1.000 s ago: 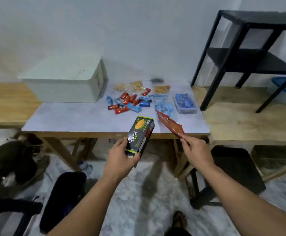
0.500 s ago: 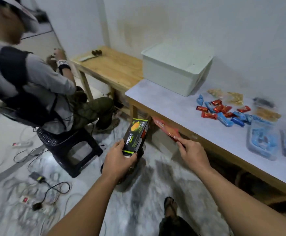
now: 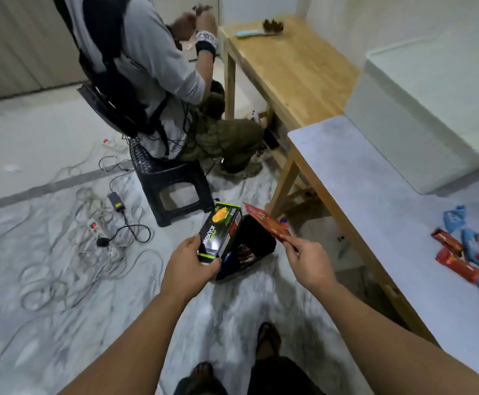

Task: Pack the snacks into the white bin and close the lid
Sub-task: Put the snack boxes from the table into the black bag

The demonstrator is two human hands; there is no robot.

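Observation:
My left hand (image 3: pixel 188 266) grips a black and green Nextar snack box (image 3: pixel 221 230) by its lower end, held over the floor. My right hand (image 3: pixel 306 259) pinches a flat red snack packet (image 3: pixel 266 223) that points up and left. Both are held left of the grey-topped table (image 3: pixel 369 195). The white bin (image 3: pixel 432 109), lid on, stands at the table's far end on the right. Red and blue wrapped snacks (image 3: pixel 471 255) lie on the table at the right edge of view.
A black bag (image 3: pixel 249 249) lies open on the floor under my hands. A person sits on a black stool (image 3: pixel 173 181) to the upper left, by a wooden bench (image 3: pixel 284 61). Cables and power strips (image 3: pixel 96 223) sprawl over the marble floor on the left.
The view has swung left and down, from the table toward the floor and the seated person. Both hands keep their holds on the box and the red packet.

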